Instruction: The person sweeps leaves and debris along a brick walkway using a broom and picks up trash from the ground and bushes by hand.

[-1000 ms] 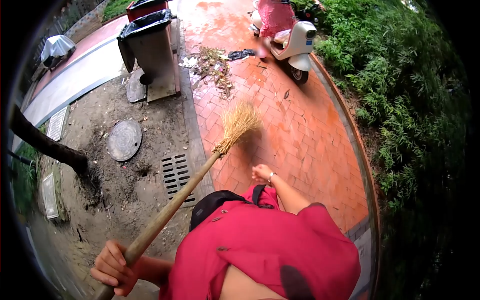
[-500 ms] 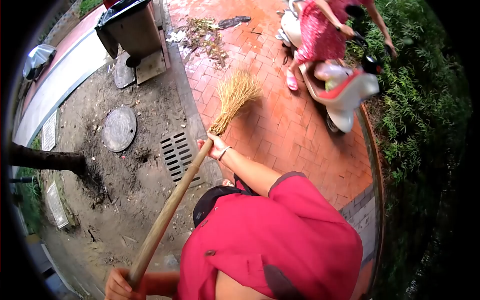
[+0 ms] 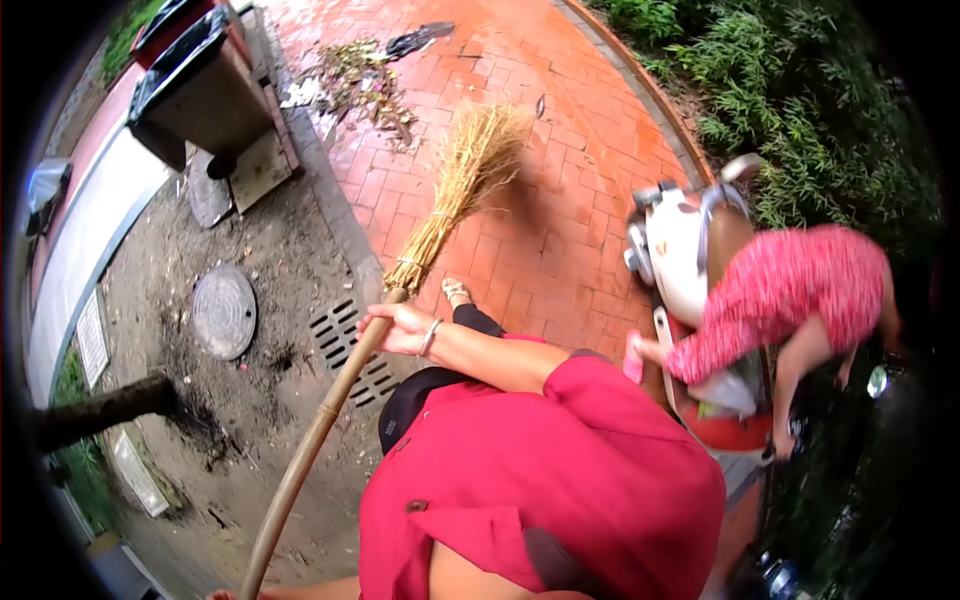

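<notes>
A straw broom [image 3: 455, 195] with a long wooden handle slants from the upper middle to the lower left. My right hand [image 3: 402, 328], wearing a bracelet, is closed round the handle just below the bristles. At the bottom left edge, my left hand [image 3: 232, 595] is closed at the handle's lower visible part, mostly cut off by the frame. The bristles are over the red brick paving [image 3: 560, 250]. Beyond them lies a pile of leaves and litter [image 3: 365, 85], with a dark piece [image 3: 420, 38] beside it.
A person in pink [image 3: 800, 280] bends over a scooter [image 3: 680, 250] at the right. Bins [image 3: 205, 110] stand upper left. Bare soil holds a round cover [image 3: 224, 312], a slotted drain [image 3: 350, 350] and a trunk [image 3: 105, 412]. Bushes [image 3: 780, 110] line the right.
The person in pink and the scooter have moved down and right in view. The bristles appear slightly higher, and my left hand has slipped mostly below the frame. The bins and paving have shifted left.
</notes>
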A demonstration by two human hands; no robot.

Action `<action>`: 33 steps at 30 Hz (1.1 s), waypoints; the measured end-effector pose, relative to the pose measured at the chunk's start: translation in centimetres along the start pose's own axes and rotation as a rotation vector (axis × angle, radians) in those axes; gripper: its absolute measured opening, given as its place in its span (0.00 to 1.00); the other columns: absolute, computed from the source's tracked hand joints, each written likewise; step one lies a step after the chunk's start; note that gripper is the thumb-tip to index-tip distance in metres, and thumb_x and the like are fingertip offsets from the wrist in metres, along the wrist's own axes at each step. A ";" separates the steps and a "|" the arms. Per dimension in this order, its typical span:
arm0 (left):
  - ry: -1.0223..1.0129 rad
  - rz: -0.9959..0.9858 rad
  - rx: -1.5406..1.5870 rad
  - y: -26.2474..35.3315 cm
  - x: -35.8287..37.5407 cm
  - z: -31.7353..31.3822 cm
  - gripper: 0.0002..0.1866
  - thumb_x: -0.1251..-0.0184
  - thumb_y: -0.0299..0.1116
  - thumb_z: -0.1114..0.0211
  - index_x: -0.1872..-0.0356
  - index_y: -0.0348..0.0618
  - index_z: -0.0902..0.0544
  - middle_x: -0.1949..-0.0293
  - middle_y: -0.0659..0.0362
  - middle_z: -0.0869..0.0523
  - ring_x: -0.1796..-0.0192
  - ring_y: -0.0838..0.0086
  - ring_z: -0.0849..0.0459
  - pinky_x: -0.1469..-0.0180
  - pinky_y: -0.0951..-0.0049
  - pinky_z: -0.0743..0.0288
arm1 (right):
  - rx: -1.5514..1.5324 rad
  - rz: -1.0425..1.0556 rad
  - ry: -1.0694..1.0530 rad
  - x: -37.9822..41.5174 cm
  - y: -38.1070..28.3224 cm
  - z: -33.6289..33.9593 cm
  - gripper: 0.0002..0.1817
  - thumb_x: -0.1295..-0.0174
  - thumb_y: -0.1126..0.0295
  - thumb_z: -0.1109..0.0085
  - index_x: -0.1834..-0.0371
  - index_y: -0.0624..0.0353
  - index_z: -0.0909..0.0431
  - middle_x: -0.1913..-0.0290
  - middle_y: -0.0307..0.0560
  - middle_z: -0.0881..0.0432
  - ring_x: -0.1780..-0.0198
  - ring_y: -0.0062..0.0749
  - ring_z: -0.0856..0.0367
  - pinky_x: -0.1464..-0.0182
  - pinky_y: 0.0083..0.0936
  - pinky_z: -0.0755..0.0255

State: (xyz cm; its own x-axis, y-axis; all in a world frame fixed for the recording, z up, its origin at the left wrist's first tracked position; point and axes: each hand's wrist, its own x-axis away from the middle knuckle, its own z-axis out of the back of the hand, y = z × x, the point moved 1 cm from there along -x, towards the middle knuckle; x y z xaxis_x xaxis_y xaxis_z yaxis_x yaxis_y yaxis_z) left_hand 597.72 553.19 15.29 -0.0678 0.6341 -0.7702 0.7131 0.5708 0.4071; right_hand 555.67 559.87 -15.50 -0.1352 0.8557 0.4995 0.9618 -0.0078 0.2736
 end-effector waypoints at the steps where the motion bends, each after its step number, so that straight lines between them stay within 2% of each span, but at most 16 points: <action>1: 0.061 0.064 0.017 -2.9 -0.4 0.0 0.10 0.38 0.35 0.46 0.77 0.46 0.32 0.87 0.68 0.34 0.82 0.83 0.34 0.69 0.79 0.36 | 0.015 0.039 0.020 0.8 -2.1 -0.5 0.06 0.46 0.75 0.45 0.71 0.65 0.31 0.68 0.51 0.27 0.56 0.43 0.27 0.45 0.45 0.34; 4: 0.242 0.255 0.055 -12.9 -1.1 -0.6 0.11 0.45 0.31 0.41 0.81 0.49 0.33 0.86 0.71 0.31 0.81 0.86 0.33 0.63 0.80 0.39 | -0.002 0.192 0.033 1.9 -9.5 0.0 0.07 0.45 0.75 0.47 0.67 0.67 0.32 0.66 0.55 0.26 0.54 0.47 0.28 0.45 0.46 0.34; 7: 0.212 0.527 0.281 -25.5 -0.1 -2.1 0.09 0.43 0.26 0.45 0.80 0.47 0.33 0.86 0.69 0.32 0.80 0.85 0.32 0.63 0.79 0.39 | -0.073 0.376 0.155 3.4 -18.4 3.2 0.09 0.44 0.74 0.48 0.64 0.68 0.33 0.63 0.59 0.27 0.52 0.50 0.29 0.44 0.47 0.35; 12: 0.289 0.946 0.479 -44.1 5.3 -12.4 0.06 0.40 0.25 0.46 0.75 0.45 0.31 0.81 0.68 0.33 0.79 0.83 0.33 0.61 0.78 0.36 | -0.146 0.697 0.370 10.3 -30.7 8.6 0.14 0.41 0.68 0.51 0.63 0.71 0.34 0.62 0.59 0.28 0.54 0.50 0.29 0.46 0.48 0.34; 14: 0.278 1.109 0.452 -49.1 8.0 -17.2 0.05 0.39 0.28 0.45 0.74 0.46 0.31 0.79 0.67 0.34 0.76 0.81 0.33 0.59 0.76 0.35 | -0.384 0.767 0.428 11.2 -33.6 10.7 0.14 0.39 0.66 0.55 0.66 0.70 0.34 0.65 0.56 0.27 0.58 0.48 0.27 0.49 0.46 0.32; 16: 0.220 1.235 0.297 -52.4 10.7 -21.4 0.06 0.38 0.29 0.45 0.73 0.46 0.32 0.78 0.65 0.36 0.74 0.79 0.35 0.58 0.72 0.35 | -0.383 0.716 0.486 10.6 -36.8 14.1 0.13 0.39 0.66 0.56 0.67 0.68 0.36 0.68 0.55 0.28 0.61 0.46 0.27 0.53 0.45 0.30; 18: 0.084 1.247 0.321 -54.4 12.0 -23.3 0.05 0.39 0.30 0.46 0.73 0.46 0.32 0.79 0.64 0.37 0.73 0.77 0.35 0.57 0.69 0.37 | -0.506 0.642 0.622 9.8 -39.2 14.7 0.09 0.40 0.69 0.58 0.69 0.65 0.39 0.76 0.51 0.31 0.70 0.41 0.28 0.64 0.41 0.28; 20: 0.080 1.238 0.260 -54.3 10.1 -25.0 0.08 0.40 0.30 0.45 0.75 0.46 0.34 0.80 0.65 0.38 0.74 0.78 0.36 0.58 0.70 0.38 | -0.488 0.589 0.559 6.4 -41.8 16.7 0.08 0.43 0.71 0.56 0.71 0.64 0.39 0.78 0.49 0.33 0.73 0.39 0.30 0.67 0.38 0.29; 22: 0.151 1.167 0.184 -54.1 7.6 -24.3 0.08 0.41 0.29 0.45 0.76 0.47 0.35 0.80 0.65 0.37 0.74 0.78 0.36 0.59 0.71 0.39 | -0.392 0.505 0.549 2.8 -42.4 11.1 0.07 0.46 0.72 0.54 0.73 0.63 0.39 0.78 0.48 0.33 0.74 0.39 0.32 0.68 0.36 0.29; 23: 0.146 1.115 0.168 -53.8 6.1 -24.0 0.07 0.41 0.28 0.46 0.76 0.47 0.35 0.80 0.65 0.38 0.74 0.78 0.36 0.59 0.72 0.39 | -0.467 0.361 0.431 0.5 -42.9 9.9 0.06 0.48 0.73 0.53 0.74 0.63 0.39 0.78 0.49 0.33 0.75 0.40 0.32 0.68 0.37 0.29; 25: 0.179 1.028 0.108 -53.1 3.7 -23.0 0.09 0.41 0.28 0.46 0.77 0.47 0.36 0.81 0.66 0.39 0.75 0.79 0.36 0.59 0.72 0.39 | -0.194 0.453 0.476 -4.5 -42.6 4.6 0.06 0.47 0.73 0.53 0.73 0.63 0.39 0.79 0.48 0.33 0.75 0.40 0.31 0.64 0.41 0.30; 26: 0.195 0.982 0.107 -52.5 2.4 -22.4 0.09 0.41 0.28 0.45 0.77 0.48 0.36 0.81 0.66 0.39 0.74 0.79 0.36 0.59 0.73 0.40 | -0.272 0.387 0.423 -7.2 -42.9 2.5 0.05 0.47 0.76 0.53 0.71 0.62 0.39 0.77 0.47 0.33 0.75 0.35 0.31 0.65 0.39 0.29; 28: 0.188 0.884 0.070 -51.8 0.5 -21.7 0.10 0.40 0.28 0.46 0.77 0.47 0.38 0.80 0.66 0.41 0.74 0.80 0.39 0.58 0.75 0.42 | -0.106 0.369 0.381 -12.7 -43.3 -2.3 0.06 0.48 0.76 0.52 0.71 0.61 0.39 0.78 0.46 0.34 0.77 0.35 0.32 0.67 0.38 0.29; 30: 0.178 0.805 0.001 -51.9 -1.3 -21.3 0.10 0.40 0.28 0.46 0.76 0.47 0.37 0.80 0.66 0.40 0.74 0.80 0.39 0.57 0.74 0.42 | -0.081 0.290 0.355 -17.8 -44.1 -6.9 0.08 0.47 0.76 0.51 0.70 0.61 0.40 0.80 0.44 0.34 0.77 0.34 0.31 0.66 0.38 0.29; 32: 0.159 0.728 -0.051 -53.0 -2.9 -21.7 0.10 0.40 0.29 0.46 0.77 0.47 0.36 0.80 0.67 0.41 0.74 0.81 0.39 0.58 0.75 0.43 | -0.063 0.218 0.285 -24.3 -46.8 -7.6 0.07 0.47 0.76 0.51 0.70 0.60 0.40 0.79 0.45 0.33 0.76 0.35 0.31 0.67 0.38 0.29; 33: 0.153 0.695 -0.046 -54.0 -3.7 -21.7 0.10 0.40 0.29 0.45 0.77 0.47 0.37 0.81 0.67 0.40 0.75 0.81 0.39 0.59 0.76 0.44 | -0.031 0.245 0.272 -25.0 -47.1 -11.1 0.07 0.47 0.76 0.50 0.70 0.60 0.39 0.79 0.45 0.33 0.76 0.35 0.30 0.67 0.38 0.28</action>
State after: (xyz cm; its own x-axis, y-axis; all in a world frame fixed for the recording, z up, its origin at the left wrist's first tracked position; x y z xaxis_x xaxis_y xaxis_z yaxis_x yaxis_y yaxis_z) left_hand 544.33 531.36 6.79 0.2925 0.9234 -0.2484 0.5966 0.0268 0.8021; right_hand 511.07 533.10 -31.80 0.0362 0.6572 0.7529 0.9663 -0.2151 0.1413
